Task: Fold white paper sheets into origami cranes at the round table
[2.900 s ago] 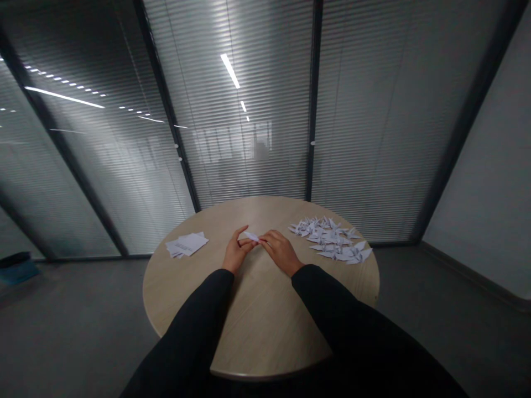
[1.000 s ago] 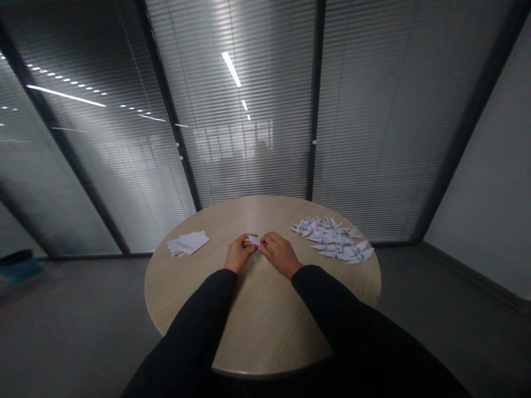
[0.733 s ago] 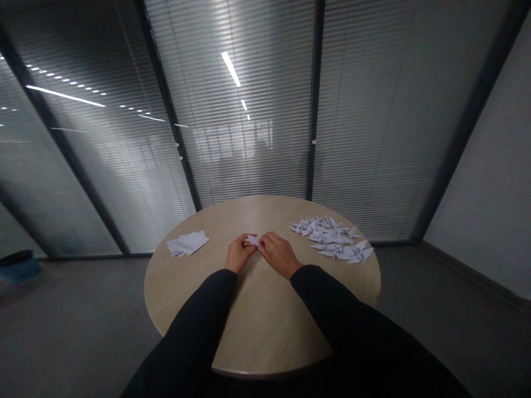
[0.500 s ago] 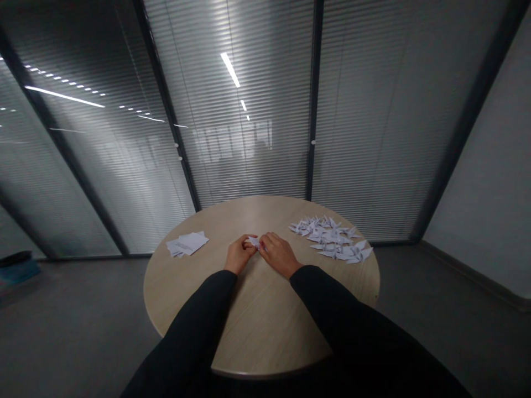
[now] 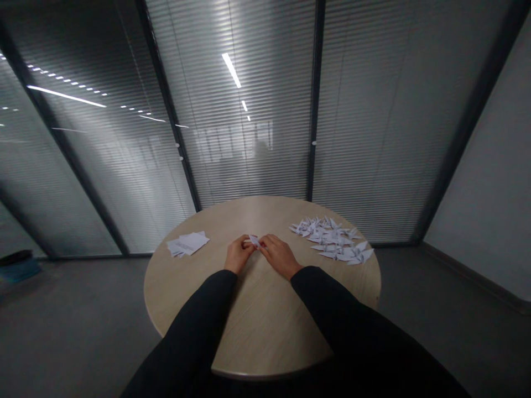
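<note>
Between my two hands is a small piece of folded white paper (image 5: 254, 241), held just over the middle of the round table (image 5: 257, 331). My left hand (image 5: 238, 255) pinches it from the left with curled fingers. From the right, my right hand (image 5: 279, 255) grips its other side between thumb and fingertips. The exact folds are too small to make out. Several folded paper cranes (image 5: 332, 240) lie in a cluster to the right of my right hand. A loose stack of white paper sheets (image 5: 188, 243) rests to the left of my left hand.
Glass partitions with blinds (image 5: 253, 166) stand just behind the table. A white wall (image 5: 489, 210) rises at the right. On the floor at the far left is a blue bin (image 5: 20, 270) with a dark rim.
My right hand's fingers have shifted slightly on the folded paper, and more of the paper shows between the hands. The cranes and the sheets stay where they were.
</note>
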`<action>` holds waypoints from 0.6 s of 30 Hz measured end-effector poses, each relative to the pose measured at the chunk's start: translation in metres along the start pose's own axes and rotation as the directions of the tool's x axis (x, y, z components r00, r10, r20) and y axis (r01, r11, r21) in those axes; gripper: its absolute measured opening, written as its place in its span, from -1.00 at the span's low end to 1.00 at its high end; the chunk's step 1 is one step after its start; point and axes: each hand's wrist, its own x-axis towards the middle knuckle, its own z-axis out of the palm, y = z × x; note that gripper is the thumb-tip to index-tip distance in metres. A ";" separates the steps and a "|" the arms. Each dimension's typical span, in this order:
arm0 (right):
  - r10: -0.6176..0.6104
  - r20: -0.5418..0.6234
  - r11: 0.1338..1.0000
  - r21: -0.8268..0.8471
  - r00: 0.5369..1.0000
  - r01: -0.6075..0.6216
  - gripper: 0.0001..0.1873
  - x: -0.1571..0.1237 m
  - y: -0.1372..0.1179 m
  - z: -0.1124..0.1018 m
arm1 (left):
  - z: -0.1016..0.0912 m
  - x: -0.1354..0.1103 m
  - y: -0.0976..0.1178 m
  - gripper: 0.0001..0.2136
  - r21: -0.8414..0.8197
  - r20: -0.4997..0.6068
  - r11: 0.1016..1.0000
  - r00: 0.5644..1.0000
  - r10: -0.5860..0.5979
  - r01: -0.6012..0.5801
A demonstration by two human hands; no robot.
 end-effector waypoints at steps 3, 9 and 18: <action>0.032 -0.017 0.998 0.049 0.999 -0.031 -0.89 0.000 0.002 0.001 | 0.002 -0.001 0.001 -0.81 -0.035 0.016 0.999 1.000 -0.004 0.005; 0.172 -0.067 0.943 0.299 0.983 -0.145 -0.91 0.004 0.004 0.002 | 0.003 -0.005 0.009 -0.68 -0.016 -0.036 1.000 0.999 0.018 -0.018; 0.348 0.016 0.620 0.746 0.937 -0.243 -0.87 0.007 0.007 0.009 | 0.003 -0.009 0.017 -0.84 0.175 -0.113 0.971 0.977 0.182 -0.160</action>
